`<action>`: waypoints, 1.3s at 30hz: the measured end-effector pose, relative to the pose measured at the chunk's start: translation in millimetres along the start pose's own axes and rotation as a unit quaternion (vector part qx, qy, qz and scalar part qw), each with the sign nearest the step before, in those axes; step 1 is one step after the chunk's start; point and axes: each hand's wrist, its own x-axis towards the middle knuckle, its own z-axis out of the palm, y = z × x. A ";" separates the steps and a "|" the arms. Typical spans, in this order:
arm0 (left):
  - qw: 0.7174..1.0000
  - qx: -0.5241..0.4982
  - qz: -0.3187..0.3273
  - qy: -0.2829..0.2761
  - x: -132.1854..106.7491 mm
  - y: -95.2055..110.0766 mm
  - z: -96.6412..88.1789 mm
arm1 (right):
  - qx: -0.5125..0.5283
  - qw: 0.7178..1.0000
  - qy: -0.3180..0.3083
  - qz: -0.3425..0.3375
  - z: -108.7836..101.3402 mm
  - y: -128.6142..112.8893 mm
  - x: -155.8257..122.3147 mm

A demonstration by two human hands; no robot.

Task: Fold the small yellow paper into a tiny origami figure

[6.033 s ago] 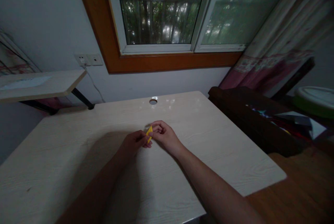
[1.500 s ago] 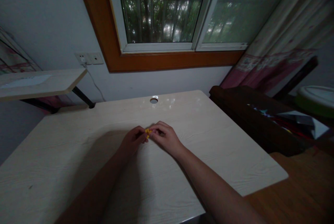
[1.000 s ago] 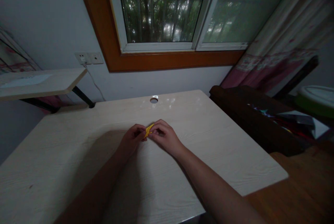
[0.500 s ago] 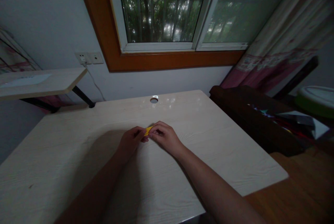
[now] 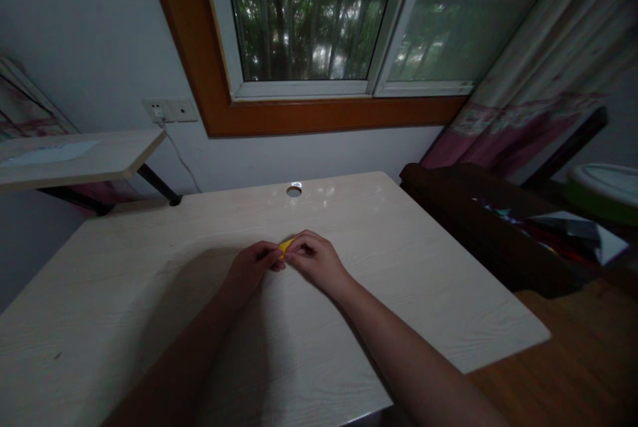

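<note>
A small yellow piece (image 5: 285, 246), perhaps folded paper, is pinched between both hands over the middle of the pale wood-grain desk (image 5: 423, 281). My left hand (image 5: 252, 269) is closed on its left end, thumb and fingertips together. From the other side, my right hand (image 5: 319, 259) grips its right end with thumb and index finger. The fingertips of the two hands nearly meet and cover most of the piece, so its full shape is hidden.
Behind the hands, a round cable hole (image 5: 294, 192) opens near the desk's back edge. A raised shelf (image 5: 114, 155) on black legs stands at the left. On the right, a dark wooden bench (image 5: 448, 214) holds papers and a green container (image 5: 603, 191).
The hands stay almost in place. My left fingers have shifted slightly right along the yellow piece, and its visible part looks a little different in shape.
</note>
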 end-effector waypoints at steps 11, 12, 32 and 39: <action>0.998 0.049 0.025 0.029 -0.9 -8.6 1.5 | 0.117 0.988 0.009 0.098 4.4 17.2 1.0; 0.998 0.050 0.026 0.030 -0.9 -8.7 1.6 | 0.111 0.989 0.001 0.101 3.7 17.3 0.8; 0.999 0.036 -0.008 -0.021 -2.2 -4.2 0.7 | 0.172 0.974 0.033 0.140 3.3 9.7 5.0; 0.999 0.033 0.015 -0.023 -1.1 -6.9 0.2 | 0.200 0.968 -0.017 0.150 3.4 10.8 3.3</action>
